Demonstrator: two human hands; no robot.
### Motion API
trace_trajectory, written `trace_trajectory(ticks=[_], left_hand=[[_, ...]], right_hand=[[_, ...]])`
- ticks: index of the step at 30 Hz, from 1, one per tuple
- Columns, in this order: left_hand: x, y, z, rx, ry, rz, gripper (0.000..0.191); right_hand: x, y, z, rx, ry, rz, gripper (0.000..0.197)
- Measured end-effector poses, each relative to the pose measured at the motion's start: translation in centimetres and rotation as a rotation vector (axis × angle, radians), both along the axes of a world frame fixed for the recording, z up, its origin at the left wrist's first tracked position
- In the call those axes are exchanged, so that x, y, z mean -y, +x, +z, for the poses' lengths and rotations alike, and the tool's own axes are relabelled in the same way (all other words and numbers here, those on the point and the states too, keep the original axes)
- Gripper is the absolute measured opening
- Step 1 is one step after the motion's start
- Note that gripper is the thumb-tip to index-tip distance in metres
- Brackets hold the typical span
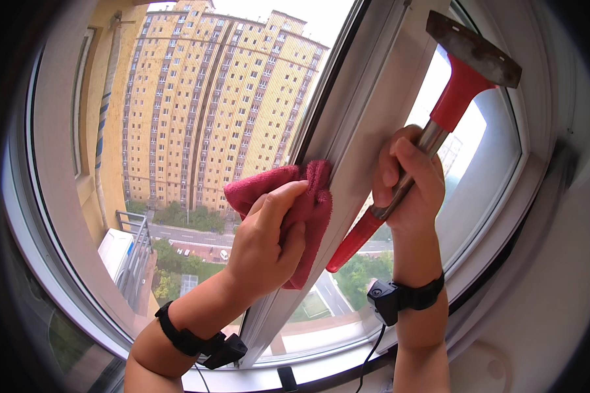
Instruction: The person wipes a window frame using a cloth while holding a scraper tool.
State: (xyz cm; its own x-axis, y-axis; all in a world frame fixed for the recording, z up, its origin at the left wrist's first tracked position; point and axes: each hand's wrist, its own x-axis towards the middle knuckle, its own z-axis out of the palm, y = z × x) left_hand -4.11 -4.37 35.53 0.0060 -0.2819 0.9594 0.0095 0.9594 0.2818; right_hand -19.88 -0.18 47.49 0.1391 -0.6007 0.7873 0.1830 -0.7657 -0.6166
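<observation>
My left hand grips a folded dark-red cloth, its top edge against the inner side of the white window frame. Some of the cloth is hidden behind my fingers. In my right hand is a scraper with a metal shaft and a red handle. Its wide, stained metal head points up and to the right, while the red grip end slants down to the left in front of the frame.
A sliding window pane is on the left, with an insect screen apparently over part of the view. Black wrist cameras with cables are strapped to both wrists. A dark object lies on the sill. Tall buildings stand outside, far above a road.
</observation>
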Motion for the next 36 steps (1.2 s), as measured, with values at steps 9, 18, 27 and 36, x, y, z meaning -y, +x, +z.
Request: trace_trajectory(ticks=[9,18,27,36], left_hand=[[-4.0,-1.2,-17.0,-0.120,0.394,0.126,0.036],[-6.8,-1.1,-25.8,-0.097,0.734,0.132,0.036],[-5.6,-2.0,-18.8,-0.291,0.640,-0.124,0.034],[-3.1,-1.6,-14.7,-0.111,0.190,0.082,0.039]], right_hand=[[-0.3,0.9,-1.7,-0.024,-0.011,-0.081,0.012],[-1.4,1.1,-9.2,0.053,0.112,-0.095,0.015],[-0.9,1.6,-9.5,0.016,0.090,-0.140,0.017],[-0.6,2.0,-9.9,-0.079,0.000,-0.269,0.017]])
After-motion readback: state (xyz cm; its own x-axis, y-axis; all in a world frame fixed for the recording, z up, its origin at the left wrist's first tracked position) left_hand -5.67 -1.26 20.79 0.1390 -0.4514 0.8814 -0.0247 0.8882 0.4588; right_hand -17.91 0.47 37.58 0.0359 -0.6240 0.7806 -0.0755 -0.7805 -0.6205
